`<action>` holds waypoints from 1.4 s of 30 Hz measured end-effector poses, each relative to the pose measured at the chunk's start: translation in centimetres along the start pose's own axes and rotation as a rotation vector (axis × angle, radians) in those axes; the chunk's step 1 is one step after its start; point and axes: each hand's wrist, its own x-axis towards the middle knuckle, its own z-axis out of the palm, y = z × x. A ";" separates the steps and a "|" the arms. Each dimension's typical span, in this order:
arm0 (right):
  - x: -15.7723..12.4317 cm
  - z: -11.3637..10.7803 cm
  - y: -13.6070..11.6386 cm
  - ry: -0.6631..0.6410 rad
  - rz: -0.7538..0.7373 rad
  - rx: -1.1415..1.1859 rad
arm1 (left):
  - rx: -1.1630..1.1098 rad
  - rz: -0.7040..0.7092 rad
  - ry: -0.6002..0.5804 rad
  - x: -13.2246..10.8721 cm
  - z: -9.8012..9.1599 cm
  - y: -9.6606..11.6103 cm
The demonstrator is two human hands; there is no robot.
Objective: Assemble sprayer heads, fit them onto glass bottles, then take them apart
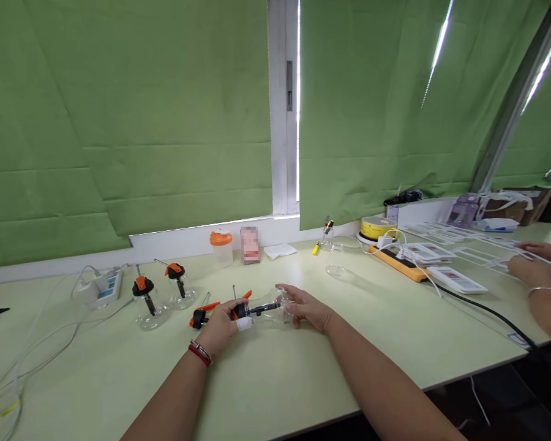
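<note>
A clear glass bottle (267,308) with a black and orange lever top lies nearly level between my hands. My left hand (220,327), a white wrap on its thumb, is closed round the top end. My right hand (308,308) has its fingers curled round the wide base. Just beyond my left hand rests another black and orange lever top (199,319) with a thin metal spout, partly hidden by the hand. Farther left stand two similar glass bottles, a nearer bottle (150,317) and a farther bottle (182,298), both with lever tops fitted.
At the back are an orange-lidded cup (221,250), a small box (250,245) and a yellow-handled tool (319,241). An orange power strip (399,263) lies right, a white power strip (110,288) left, with cables. A co-worker's hands (530,263) handle white frames.
</note>
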 end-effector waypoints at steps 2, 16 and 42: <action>0.0 0.0 0.1 -0.004 0.005 -0.011 | 0.001 0.013 0.003 0.0 0.0 -0.1; 0.8 0.4 1.2 0.057 0.086 -0.021 | -0.031 0.037 0.002 0.0 0.1 -0.2; 0.6 0.7 0.3 0.029 0.046 -0.034 | 0.027 0.051 0.000 -0.2 0.2 0.3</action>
